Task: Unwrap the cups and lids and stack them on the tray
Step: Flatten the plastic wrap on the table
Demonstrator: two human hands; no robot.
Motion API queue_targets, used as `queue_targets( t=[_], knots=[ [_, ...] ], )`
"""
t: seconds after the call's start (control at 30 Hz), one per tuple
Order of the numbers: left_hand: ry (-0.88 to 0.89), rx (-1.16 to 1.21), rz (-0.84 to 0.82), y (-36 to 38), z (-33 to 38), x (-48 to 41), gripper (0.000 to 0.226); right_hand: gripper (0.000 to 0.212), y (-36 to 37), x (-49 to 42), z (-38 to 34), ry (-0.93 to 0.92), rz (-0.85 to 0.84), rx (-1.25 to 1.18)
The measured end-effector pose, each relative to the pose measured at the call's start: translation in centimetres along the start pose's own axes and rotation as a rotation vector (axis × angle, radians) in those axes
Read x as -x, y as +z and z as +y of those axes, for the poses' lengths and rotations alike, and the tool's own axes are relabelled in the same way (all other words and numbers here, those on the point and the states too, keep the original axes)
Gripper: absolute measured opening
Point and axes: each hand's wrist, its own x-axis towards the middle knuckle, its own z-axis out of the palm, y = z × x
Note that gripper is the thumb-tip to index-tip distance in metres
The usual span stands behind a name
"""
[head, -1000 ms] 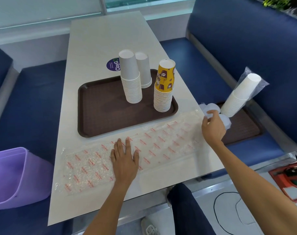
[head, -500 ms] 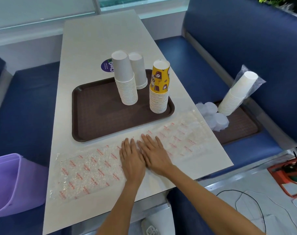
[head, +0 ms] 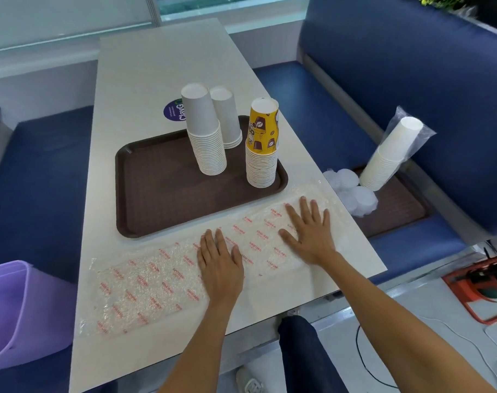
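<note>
A brown tray (head: 162, 194) on the white table holds three upside-down cup stacks: a tall grey-white stack (head: 204, 131), a shorter white stack (head: 227, 117) behind it, and a stack topped by a yellow printed cup (head: 262, 143). An empty clear wrapper with red print (head: 156, 282) lies flat along the table's near edge. My left hand (head: 219, 262) presses flat on its middle. My right hand (head: 308, 228) presses flat, fingers spread, on its right part. On the bench seat to the right, a second brown tray (head: 397, 205) carries a wrapped white cup stack (head: 389, 160) and bagged white lids (head: 352, 191).
A purple bin (head: 23, 310) stands at the lower left beside the table. Blue bench seats flank the table on both sides. A round purple sticker (head: 173, 112) sits on the table behind the tray. An orange object and white cables lie on the floor at the right.
My right hand left the lids on the bench, came to the wrapper beside my left hand, then slid right along it. My left hand stayed pressed on the wrapper.
</note>
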Motion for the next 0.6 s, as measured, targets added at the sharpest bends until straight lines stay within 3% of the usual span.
queue_targets(
  t=[0.07, 0.2, 0.37, 0.6],
  knots=[
    [-0.007, -0.012, -0.057, -0.1, 0.0, -0.1, 0.068, 0.106, -0.1, -0.1, -0.2, 0.007, -0.006, 0.008],
    [0.021, -0.019, -0.133, -0.7, -0.1, -0.3, 0.056, 0.113, -1.0, 0.0, -0.5, 0.027, 0.019, 0.014],
    [-0.022, -0.073, -0.159, -2.0, 0.4, -1.2, 0.057, 0.063, -3.4, 0.8, -2.4, 0.027, 0.03, -0.06],
    [0.157, 0.218, -0.103, -5.6, 5.5, -2.1, 0.043, 0.046, -7.3, 0.1, -2.4, 0.009, 0.041, -0.188]
  ],
)
